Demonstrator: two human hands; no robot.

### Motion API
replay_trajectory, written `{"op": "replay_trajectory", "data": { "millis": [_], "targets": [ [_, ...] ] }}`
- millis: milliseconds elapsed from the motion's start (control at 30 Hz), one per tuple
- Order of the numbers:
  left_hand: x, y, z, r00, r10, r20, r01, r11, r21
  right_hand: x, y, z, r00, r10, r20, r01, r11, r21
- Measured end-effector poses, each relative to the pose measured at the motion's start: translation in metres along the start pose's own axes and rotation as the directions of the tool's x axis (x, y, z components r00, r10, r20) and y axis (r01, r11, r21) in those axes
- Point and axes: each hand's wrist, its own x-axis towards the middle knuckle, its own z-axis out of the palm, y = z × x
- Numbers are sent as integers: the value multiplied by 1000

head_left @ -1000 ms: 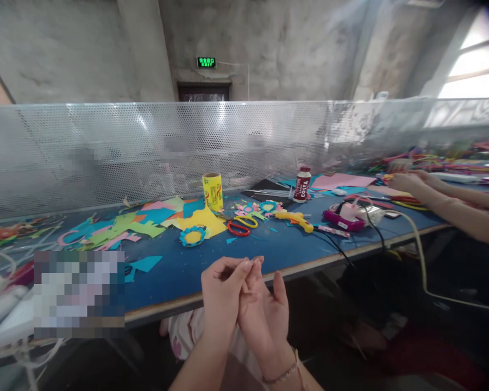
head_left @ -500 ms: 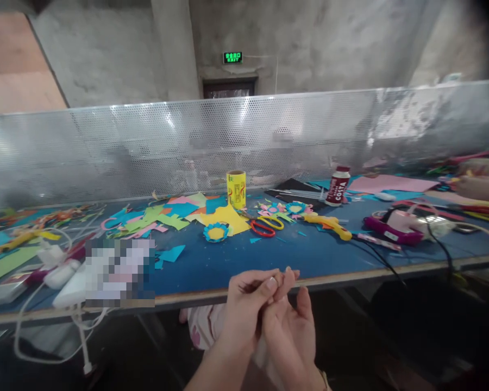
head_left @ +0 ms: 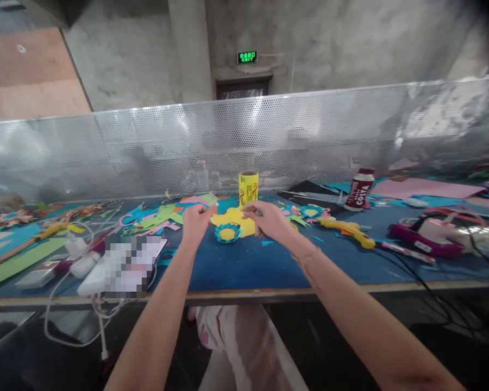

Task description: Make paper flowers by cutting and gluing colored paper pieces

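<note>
Both my arms reach out over the blue table (head_left: 244,266). My left hand (head_left: 196,220) hovers with its fingers curled loosely, just left of a yellow paper sheet (head_left: 232,218). My right hand (head_left: 268,219) hangs fingers down, right of that sheet. Between the hands lies a blue paper flower with a yellow middle (head_left: 227,233). Neither hand visibly holds anything. A yellow roll (head_left: 248,188) stands upright just behind the sheet.
Coloured paper scraps (head_left: 163,216) lie left of the hands. To the right are more paper flowers (head_left: 309,211), a yellow glue gun (head_left: 346,228), a Costa bottle (head_left: 359,189) and a pink device with cables (head_left: 427,234). A perforated metal screen (head_left: 146,146) walls the far edge.
My hands were clasped together below the table's near edge. They have come apart and reached forward over the table to either side of the blue flower. The view has swung left.
</note>
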Motion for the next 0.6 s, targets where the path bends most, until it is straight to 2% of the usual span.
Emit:
{"op": "replay_trajectory", "data": {
  "millis": [67,167,233,267,333,467,600],
  "targets": [
    [23,-15,11,999,35,41,-44,970,239,33,17,-3,1000,-22,10,24,935,-355],
    [32,-42,28,990,-41,135,-13,927,376,58,57,-6,995,-78,63,100,786,-610],
    [30,-57,36,977,-97,189,18,925,380,61,84,-8,980,-110,168,194,735,-650],
    [28,-62,39,972,-103,210,20,930,366,60,96,-9,955,-94,280,260,719,-644],
    [25,-70,42,957,-92,275,2,950,312,57,112,-11,932,-66,356,293,715,-634],
    [22,-74,51,914,-85,397,-6,975,223,56,120,-8,936,-41,350,284,676,-680],
    [25,-78,57,889,-162,428,102,982,158,59,119,-3,953,18,301,214,664,-716]
  ]
}}
